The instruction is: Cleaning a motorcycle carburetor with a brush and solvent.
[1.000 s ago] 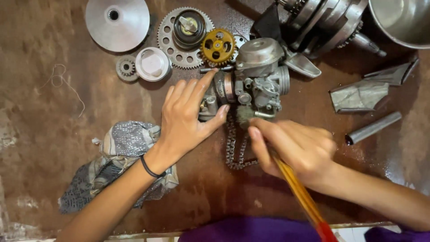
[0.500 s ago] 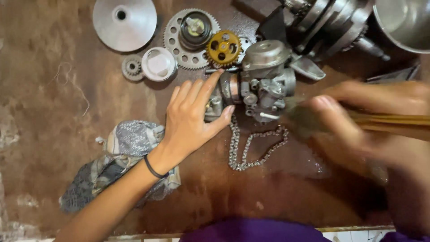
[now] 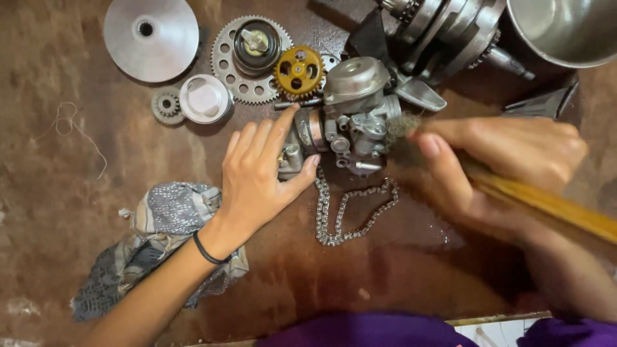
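A grey metal carburettor (image 3: pixel 350 115) lies on the brown worktop (image 3: pixel 83 186). My left hand (image 3: pixel 260 173) rests flat against its left side, fingers spread, thumb under it. My right hand (image 3: pixel 495 164) grips a brush with a yellow-orange wooden handle (image 3: pixel 546 202). The brush's dark bristles (image 3: pixel 400 125) touch the carburettor's right side. The right hand is blurred. A loose metal chain (image 3: pixel 350 215) curls on the worktop just below the carburettor.
Behind the carburettor lie a large toothed sprocket (image 3: pixel 247 54), a small gold gear (image 3: pixel 297 71), a white cup-shaped part (image 3: pixel 204 98), a small gear (image 3: pixel 167 105) and a silver disc (image 3: pixel 151 38). An engine assembly (image 3: pixel 443 32) and metal bowl (image 3: pixel 565 29) sit at the back right. A patterned rag (image 3: pixel 154 238) lies left.
My right hand swung the brush from below the carburettor round to its right side, the handle now pointing right. The chain beneath is uncovered. My left hand stayed in place.
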